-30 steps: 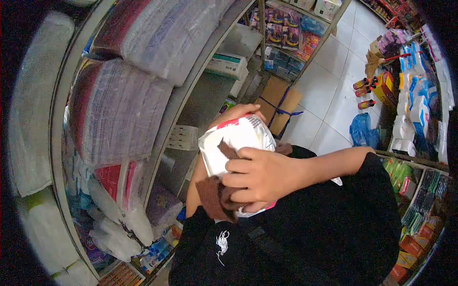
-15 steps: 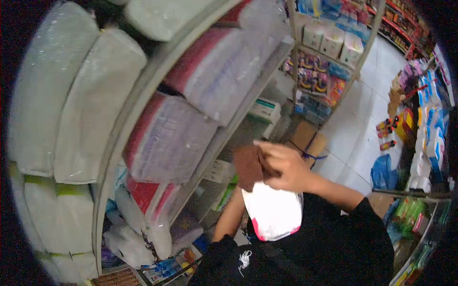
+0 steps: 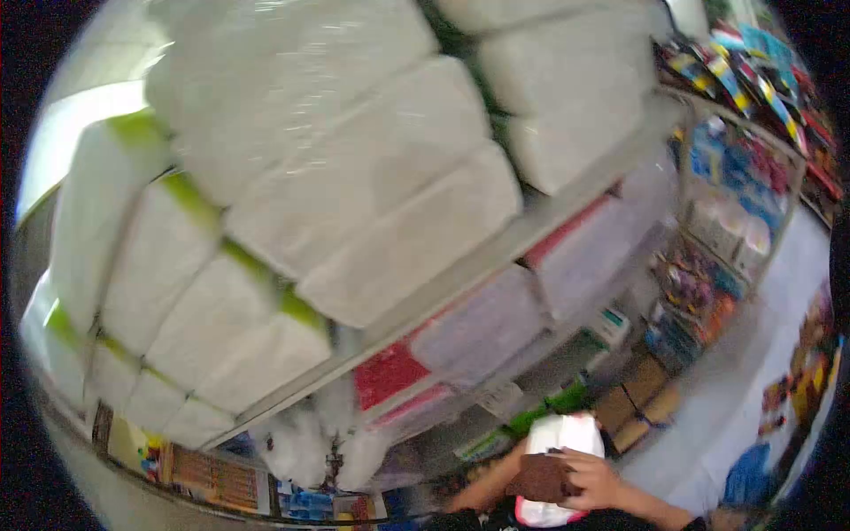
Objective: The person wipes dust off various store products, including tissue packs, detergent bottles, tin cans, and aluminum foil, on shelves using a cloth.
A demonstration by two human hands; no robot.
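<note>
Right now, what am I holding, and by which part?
Your right hand holds the brown cloth by its right side, over the white pack. Your left hand is hidden, so its hold can't be told.

No word, brand or number can be read: any lettering on the white pack low in the view, the small white-and-teal box, the red-edged wrapped packs and the bright packets at upper right is too blurred to make out

Matt brown cloth; smooth, plastic-looking white pack
</note>
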